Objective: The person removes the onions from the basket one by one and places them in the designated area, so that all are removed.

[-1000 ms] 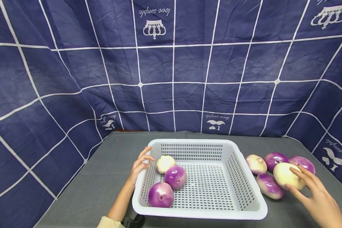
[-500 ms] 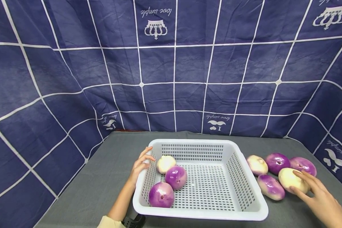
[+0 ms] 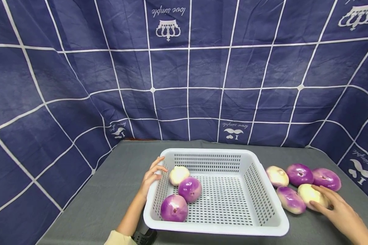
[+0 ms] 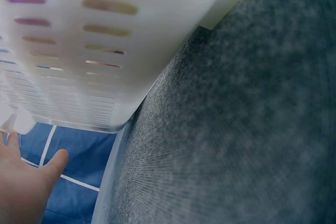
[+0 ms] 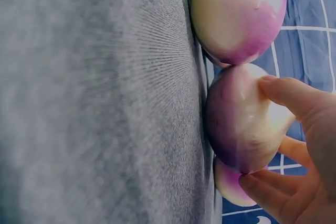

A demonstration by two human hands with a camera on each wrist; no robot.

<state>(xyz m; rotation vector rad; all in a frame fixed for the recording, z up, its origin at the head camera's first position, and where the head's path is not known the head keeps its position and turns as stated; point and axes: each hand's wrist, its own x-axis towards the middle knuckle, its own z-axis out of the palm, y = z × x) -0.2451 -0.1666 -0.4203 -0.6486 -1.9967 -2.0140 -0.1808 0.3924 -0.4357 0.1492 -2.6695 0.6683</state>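
My left hand (image 3: pixel 150 178) hooks its fingers over the left rim of a pale plastic basket (image 3: pixel 214 230); in the left wrist view its thumb (image 4: pixel 56 162) stands clear of the wall. Inside the basket, a cream turnip (image 3: pixel 179 175) and two purple-topped turnips (image 3: pixel 190 190) (image 3: pixel 174 208) sit along the left side. My right hand (image 3: pixel 340 209) grips a turnip (image 3: pixel 312 197) at the table's right, its creamy side up. The right wrist view shows thumb and fingers around that turnip (image 5: pixel 241 119), its purple side low by the cloth.
Beside the basket's right wall lie a whitish turnip (image 3: pixel 277 176), an oblong purple-and-white one (image 3: pixel 291 200) and two purple ones (image 3: pixel 300 175) (image 3: pixel 326 179), close to the held turnip. Grey cloth (image 3: pixel 95 204) covers the table. A blue checked curtain (image 3: pixel 208 75) hangs behind and at both sides.
My right hand has lowered its turnip toward the cloth, among the others on the right. The left hand and the basket keep their places.
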